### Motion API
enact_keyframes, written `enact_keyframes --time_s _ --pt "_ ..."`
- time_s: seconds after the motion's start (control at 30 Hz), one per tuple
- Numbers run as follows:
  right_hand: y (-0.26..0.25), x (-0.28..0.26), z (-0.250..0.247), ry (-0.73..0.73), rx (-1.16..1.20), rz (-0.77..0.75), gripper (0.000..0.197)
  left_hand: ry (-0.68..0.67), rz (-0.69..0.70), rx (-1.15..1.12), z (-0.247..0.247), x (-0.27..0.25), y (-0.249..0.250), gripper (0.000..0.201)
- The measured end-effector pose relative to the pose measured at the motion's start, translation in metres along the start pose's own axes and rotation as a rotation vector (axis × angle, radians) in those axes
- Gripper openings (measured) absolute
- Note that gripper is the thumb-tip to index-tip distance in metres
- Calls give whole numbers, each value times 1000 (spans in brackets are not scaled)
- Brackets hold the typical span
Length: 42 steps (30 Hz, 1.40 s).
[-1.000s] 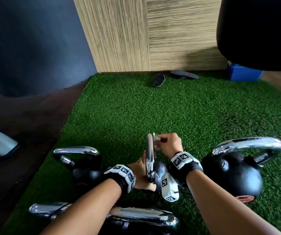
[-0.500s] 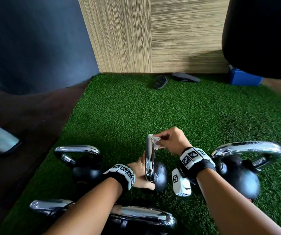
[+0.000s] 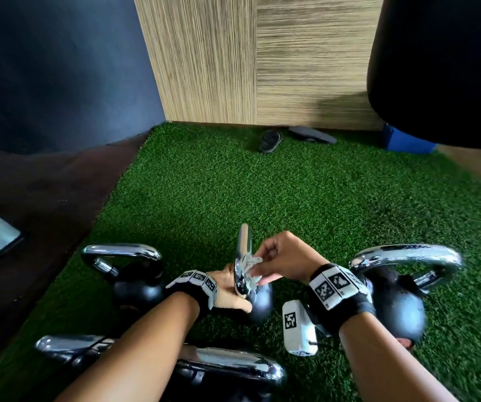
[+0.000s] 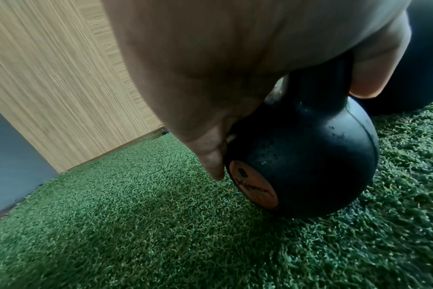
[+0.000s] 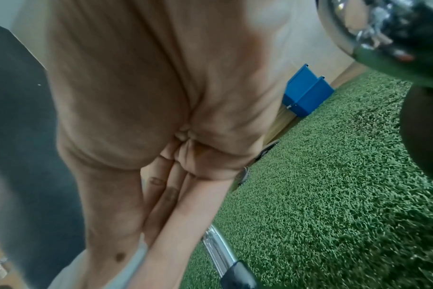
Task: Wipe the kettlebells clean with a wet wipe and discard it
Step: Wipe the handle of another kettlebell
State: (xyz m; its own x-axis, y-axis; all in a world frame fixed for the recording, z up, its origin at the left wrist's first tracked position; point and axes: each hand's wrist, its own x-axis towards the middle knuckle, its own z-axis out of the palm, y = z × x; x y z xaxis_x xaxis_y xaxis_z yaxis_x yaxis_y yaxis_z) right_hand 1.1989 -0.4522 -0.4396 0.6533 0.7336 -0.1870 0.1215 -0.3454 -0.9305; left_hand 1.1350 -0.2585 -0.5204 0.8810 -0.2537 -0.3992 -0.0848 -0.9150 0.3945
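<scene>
Steadied the small kettlebell (image 3: 258,297) on the grass mat (image 3: 291,198) with the left hand (image 3: 229,291) curled round its neck, so the right hand (image 3: 284,261), its grip pinched on the wet wipe (image 3: 252,264), could rub the chrome handle (image 3: 243,256)

Showing four kettlebells on the green turf: one at the left (image 3: 134,274), one in the middle (image 3: 255,288), one at the right (image 3: 398,288), one nearest the camera (image 3: 221,369). Showing one crumpled wet wipe (image 3: 252,264), two hands, left hand (image 3: 230,288) and right hand (image 3: 285,261), two dark sandals (image 3: 269,142) (image 3: 311,135) by the wall, and one blue box (image 3: 407,142).
</scene>
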Motion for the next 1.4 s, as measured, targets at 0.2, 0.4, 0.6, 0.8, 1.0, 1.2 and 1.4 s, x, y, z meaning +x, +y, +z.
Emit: enact_keyframes --time_s 0.2,0.4,0.6,0.8,1.0,1.2,1.4 --pt "5 -6 2 -28 -25 18 26 -68 -95 8 -1 5 4 79" --pt "18 -5 12 -1 -168 38 21 -114 -102 -38 -12 -7 24 55" --pt "29 -5 21 6 -342 12 19 -129 -111 -69 -7 -10 24 37" --pt "23 8 19 -69 -470 20 21 -86 -101 118 -2 -10 30 63" --pt "17 10 14 -284 -386 -15 22 -104 -151 196 4 -10 26 67" --pt "20 11 15 -316 -359 -4 20 -110 -128 206 4 -9 26 58" --pt "36 6 17 -345 50 28 23 -61 -119 220 11 -6 21 70"
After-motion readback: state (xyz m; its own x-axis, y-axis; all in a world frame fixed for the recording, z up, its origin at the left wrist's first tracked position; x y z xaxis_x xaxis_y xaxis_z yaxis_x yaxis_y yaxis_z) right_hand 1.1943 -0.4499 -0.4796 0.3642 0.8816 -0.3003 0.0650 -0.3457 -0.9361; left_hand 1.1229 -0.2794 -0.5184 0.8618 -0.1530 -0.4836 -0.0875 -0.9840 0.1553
